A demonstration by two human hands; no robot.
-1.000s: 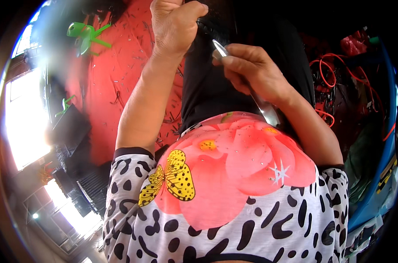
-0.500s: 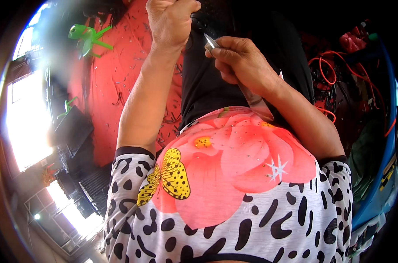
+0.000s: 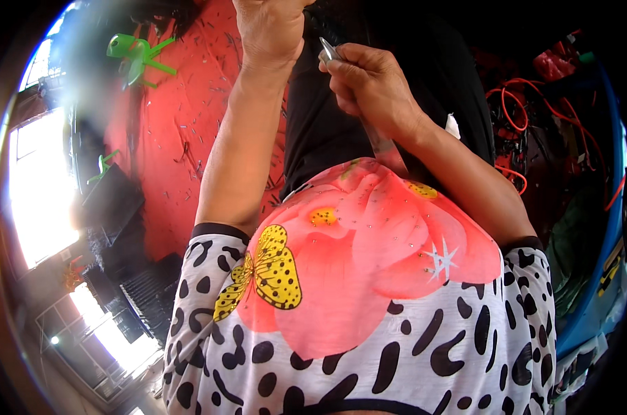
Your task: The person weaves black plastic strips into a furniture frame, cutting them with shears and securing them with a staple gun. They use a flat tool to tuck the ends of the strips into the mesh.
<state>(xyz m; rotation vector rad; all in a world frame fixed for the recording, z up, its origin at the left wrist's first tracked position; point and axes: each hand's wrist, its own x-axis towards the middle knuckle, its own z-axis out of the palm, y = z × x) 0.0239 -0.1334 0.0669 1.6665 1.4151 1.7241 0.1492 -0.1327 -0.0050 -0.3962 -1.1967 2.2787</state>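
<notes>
Against the frame half a second back, both hands sit higher and nearer the top edge of the view. The right hand (image 3: 372, 90) has drawn closer to the left hand (image 3: 268, 28), and the metal tool (image 3: 329, 50) now points up at a steeper angle.

Largest in view: the wearer's patterned top (image 3: 369, 297), white with black spots, a big pink flower and a yellow butterfly. Behind it hangs a black garment (image 3: 327, 131), and a red cloth (image 3: 182, 138) strewn with dark clippings. Red cables (image 3: 517, 104) lie at right; a green plastic piece (image 3: 137, 55) sits upper left.

Left grip: fist closed, contents cut off by the top edge, cannot tell what it holds.

Right grip: fingers curled tight round the tool. The tool is slim, silvery, flat-tipped; only its short bright end shows above the fingers, just beside the left wrist.
</notes>
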